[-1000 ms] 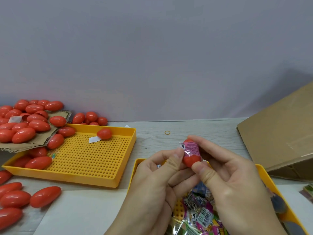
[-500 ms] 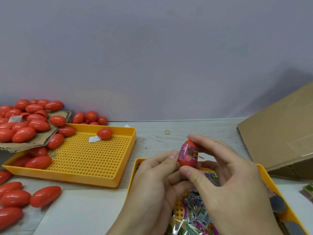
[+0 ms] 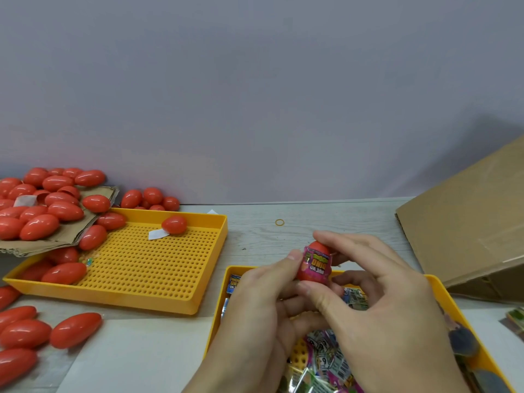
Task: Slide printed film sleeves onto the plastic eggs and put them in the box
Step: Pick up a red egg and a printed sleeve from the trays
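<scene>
**Sleeve on the egg, both hands seating it**

Both hands pinch one red plastic egg (image 3: 315, 265) above the near yellow tray (image 3: 442, 290): the left hand (image 3: 255, 304) has its thumb on the egg's left side, and the right hand (image 3: 380, 302) holds it with a forefinger over the top and the thumb under its lower end. The printed film sleeve (image 3: 317, 263) wraps the egg's middle, leaving the red tip bare (the print reads upside down from here). More loose sleeves (image 3: 326, 361) lie in that tray below the hands. The cardboard box (image 3: 465, 231) stands well apart to the right on the surface (image 3: 283, 242), its opening not in view.

What could go wrong, I judge: the film looks thin and slightly crumpled at its upper edge, so a hard push could crease or split it, or leave it skewed. The smooth egg could also slip from the fingertip hold and drop among the loose sleeves. Unsleeved eggs (image 3: 56, 202) wait at the far left.
</scene>
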Tool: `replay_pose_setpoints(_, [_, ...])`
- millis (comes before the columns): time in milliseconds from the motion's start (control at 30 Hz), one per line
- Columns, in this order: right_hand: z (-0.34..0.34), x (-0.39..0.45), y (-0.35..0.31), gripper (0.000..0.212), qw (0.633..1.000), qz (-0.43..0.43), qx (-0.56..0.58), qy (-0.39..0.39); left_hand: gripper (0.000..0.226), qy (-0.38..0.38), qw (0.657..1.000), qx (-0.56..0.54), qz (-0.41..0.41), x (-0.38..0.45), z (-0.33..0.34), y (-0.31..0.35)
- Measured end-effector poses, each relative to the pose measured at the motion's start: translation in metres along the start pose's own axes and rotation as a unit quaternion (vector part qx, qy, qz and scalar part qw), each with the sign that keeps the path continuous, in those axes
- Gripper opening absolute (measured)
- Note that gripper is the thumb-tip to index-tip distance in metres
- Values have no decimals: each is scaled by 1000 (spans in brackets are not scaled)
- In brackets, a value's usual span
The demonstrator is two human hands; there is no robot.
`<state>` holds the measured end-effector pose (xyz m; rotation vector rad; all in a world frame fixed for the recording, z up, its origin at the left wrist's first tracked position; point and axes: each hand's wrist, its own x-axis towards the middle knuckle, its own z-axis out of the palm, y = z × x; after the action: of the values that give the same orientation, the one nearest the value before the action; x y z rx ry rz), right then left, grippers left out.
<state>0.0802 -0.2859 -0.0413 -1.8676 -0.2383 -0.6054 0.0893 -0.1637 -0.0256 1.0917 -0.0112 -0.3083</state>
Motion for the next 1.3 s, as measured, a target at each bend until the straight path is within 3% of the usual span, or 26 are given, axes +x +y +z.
replay_pose_setpoints(133, [-1, -1, 1, 56, 1000, 7, -22, -3, 33, 18, 999, 40, 27, 1, -2, -2])
replay_pose_setpoints(300, [-4, 2, -6, 37, 998, 2, -67, -13, 44, 24, 997, 58, 51, 2, -1, -3])
replay_pose_setpoints(567, [-8, 3, -6, 43, 994, -11, -99, -35, 37, 14, 993, 89, 73, 3, -3, -7])
replay_pose_setpoints(667, [-8, 3, -9, 39, 994, -17, -104, -36, 24, 10, 991, 109, 82, 4, -4, -9])
replay_pose_setpoints(767, [-4, 3, -14, 35, 992, -32, -112, -38, 26, 12, 989, 115, 94, 5, -6, -12])
replay_pose_setpoints(1000, [-4, 2, -16, 54, 996, -13, -86, -36, 29, 14, 992, 81, 96, 6, -4, -10])
replay_pose_setpoints(1167, [-6, 3, -17, 40, 998, 10, -42, -34, 27, 34, 995, 45, 83, 4, -1, -10])
replay_pose_setpoints(1300, [-7, 2, -10, 22, 990, 105, 89, -16, 27, 38, 998, -21, 51, 3, 0, -8])
